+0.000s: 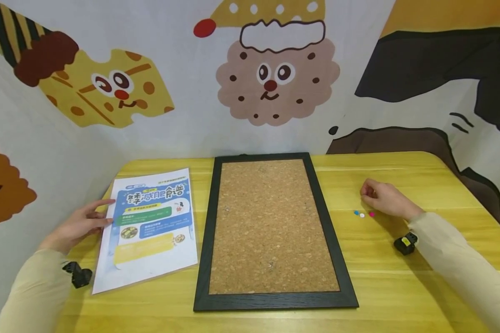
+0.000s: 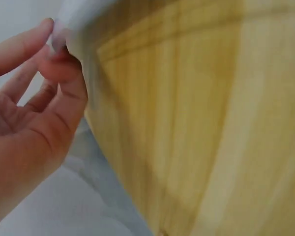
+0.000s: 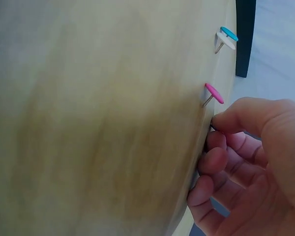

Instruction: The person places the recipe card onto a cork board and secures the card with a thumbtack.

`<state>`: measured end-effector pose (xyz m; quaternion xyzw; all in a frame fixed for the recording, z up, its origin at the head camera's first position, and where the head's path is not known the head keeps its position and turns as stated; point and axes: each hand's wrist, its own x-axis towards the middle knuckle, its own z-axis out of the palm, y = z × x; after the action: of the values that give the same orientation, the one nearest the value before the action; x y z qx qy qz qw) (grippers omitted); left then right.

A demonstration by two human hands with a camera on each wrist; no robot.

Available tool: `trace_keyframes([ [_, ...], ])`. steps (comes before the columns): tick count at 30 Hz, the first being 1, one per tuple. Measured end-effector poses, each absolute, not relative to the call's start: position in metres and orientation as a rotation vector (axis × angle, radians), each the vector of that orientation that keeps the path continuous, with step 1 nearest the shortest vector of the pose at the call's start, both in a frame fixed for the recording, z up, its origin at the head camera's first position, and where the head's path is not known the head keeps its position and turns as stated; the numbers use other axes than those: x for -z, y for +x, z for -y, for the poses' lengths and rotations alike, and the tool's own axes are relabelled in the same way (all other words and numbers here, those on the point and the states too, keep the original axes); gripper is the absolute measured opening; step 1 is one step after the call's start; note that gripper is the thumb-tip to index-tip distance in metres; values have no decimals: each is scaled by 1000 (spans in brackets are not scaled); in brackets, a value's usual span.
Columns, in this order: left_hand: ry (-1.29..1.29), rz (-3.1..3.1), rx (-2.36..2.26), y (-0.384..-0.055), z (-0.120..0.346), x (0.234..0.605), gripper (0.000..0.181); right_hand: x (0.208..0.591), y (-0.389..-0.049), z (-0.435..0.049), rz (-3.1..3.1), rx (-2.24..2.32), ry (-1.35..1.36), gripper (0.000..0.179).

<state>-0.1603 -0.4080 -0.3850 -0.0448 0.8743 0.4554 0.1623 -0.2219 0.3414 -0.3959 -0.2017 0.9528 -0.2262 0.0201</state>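
Note:
A printed sheet with a blue and white design and Chinese lettering (image 1: 150, 236) lies at the left. My left hand (image 1: 77, 226) pinches its left edge between thumb and fingers; the left wrist view shows this hand (image 2: 34, 108) at the pale sheet edge. On the right, my right hand (image 1: 389, 199) is down at the tabletop with thumb and forefinger together. In the right wrist view these fingers (image 3: 246, 118) pinch a small dark thing (image 3: 212, 123), mostly hidden. Beside them are a pink thumbtack (image 3: 214, 93), a white thumbtack (image 3: 225, 41) and a blue thumbtack (image 3: 229, 33).
A corkboard in a black frame (image 1: 275, 301) lies between the hands. Bits of clear, shiny material (image 1: 271, 265) show on the cork. The yellow wood-grain table (image 1: 379, 286) meets a cloth with cartoon figures (image 1: 183, 92) at the back and sides.

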Motion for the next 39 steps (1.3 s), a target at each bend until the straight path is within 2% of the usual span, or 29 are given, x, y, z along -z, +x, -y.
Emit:
trace_keyframes([
  [5,-129,-2447,-1410,-159,419,382,67,395,-224,-341,-2948,713,-621,9],
  [13,-103,-2291,-1710,-158,432,372,44,393,-224,-343,-2915,753,-603,7],
  [20,-15,-2141,-1920,-158,429,356,42,389,-222,-344,-2909,753,-598,5],
  [39,137,-2127,-1958,-166,404,305,41,388,-221,-336,-2815,992,-568,10],
])
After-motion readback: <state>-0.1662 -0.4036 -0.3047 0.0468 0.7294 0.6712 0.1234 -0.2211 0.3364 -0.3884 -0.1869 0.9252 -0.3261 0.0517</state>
